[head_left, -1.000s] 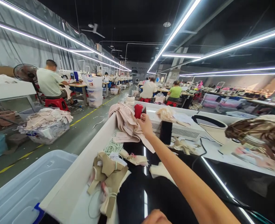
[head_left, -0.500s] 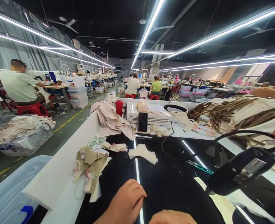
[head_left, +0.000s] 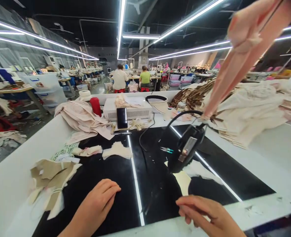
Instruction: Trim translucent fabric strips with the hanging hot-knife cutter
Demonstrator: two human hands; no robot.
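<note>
My left hand [head_left: 97, 202] is low over the glossy black work surface [head_left: 150, 184], loosely bent, palm down, with nothing visible in it. Nearer the front white edge is my right hand [head_left: 204, 209], its fingers slightly curled and a gap between thumb and fingers. No object shows in it. Just beyond the right hand lies a pale yellow cloth piece [head_left: 183, 182], partly under a black hand-held electric tool [head_left: 188, 148] hanging from a pink cloth strip [head_left: 228, 79]. Left of my left hand lie beige and tan cut pieces [head_left: 53, 176].
Small teal-handled snips [head_left: 167, 150] and a cream piece [head_left: 117, 150] lie on the black surface. At the back stand a phone [head_left: 122, 118], a white box [head_left: 108, 113] and a red thread cone [head_left: 95, 106]. Stacked fabric [head_left: 249, 112] fills the right side. Co-workers sit beyond.
The view has swung right and down. My hands are farther apart, and the right one shows more fully. The black tool and its pink strip now appear nearer the middle.
</note>
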